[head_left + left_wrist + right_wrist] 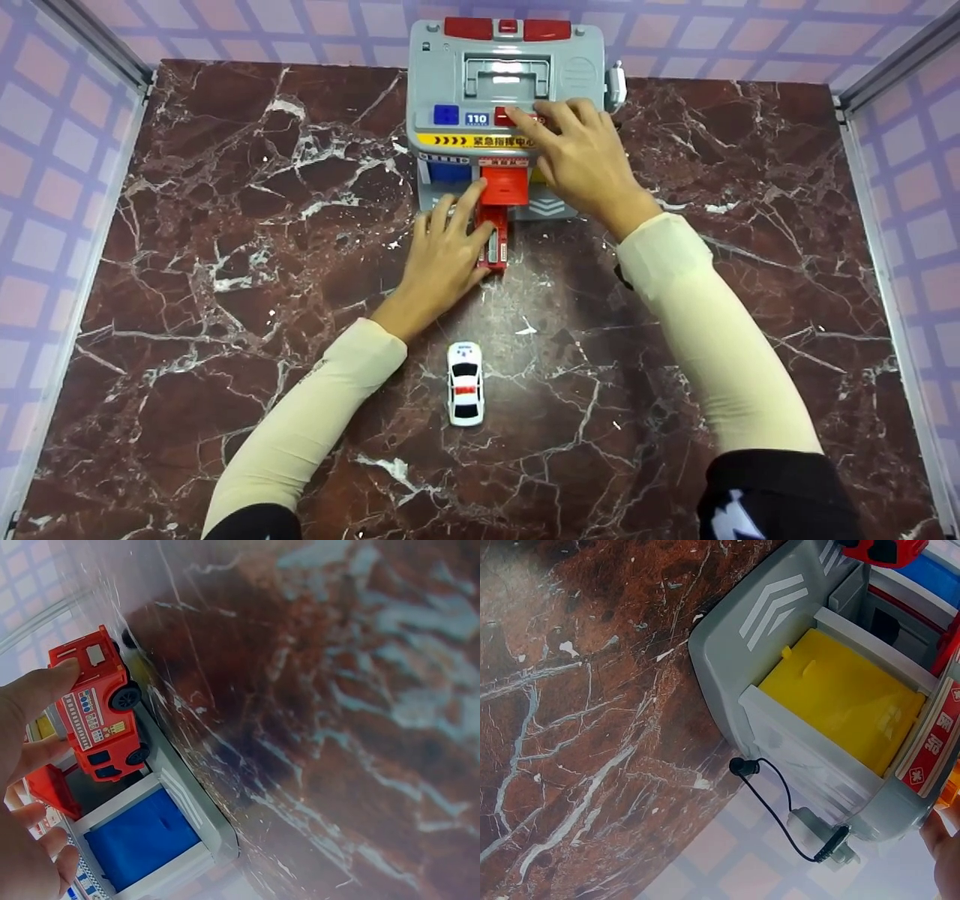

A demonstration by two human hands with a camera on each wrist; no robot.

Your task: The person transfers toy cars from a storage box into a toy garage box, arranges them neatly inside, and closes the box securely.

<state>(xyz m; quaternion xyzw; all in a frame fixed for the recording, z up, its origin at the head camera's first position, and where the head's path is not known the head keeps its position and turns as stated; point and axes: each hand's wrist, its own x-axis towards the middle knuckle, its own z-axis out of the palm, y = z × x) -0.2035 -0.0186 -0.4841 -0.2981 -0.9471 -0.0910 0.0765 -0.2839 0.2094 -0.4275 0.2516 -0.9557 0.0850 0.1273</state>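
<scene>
A grey toy emergency station (442,79) stands at the back of the table. Below its red middle button, the red door (504,193) is swung up. My left hand (439,251) holds a red toy fire truck (97,709) at that opening. The thumb is at the truck's rear and the index finger lies along its top. The truck's front points into the bay and is over the station's ramp. With the index finger of my right hand (589,154) I press the red button (502,116); its other fingers rest on the station's roof.
A white toy car (466,409) with a red roof bar sits nearer on the marbled table (262,390). The blue door (146,832) and yellow door (840,701) are down. A corded grey piece (817,832) hangs at the station's side. Checked panels surround the table.
</scene>
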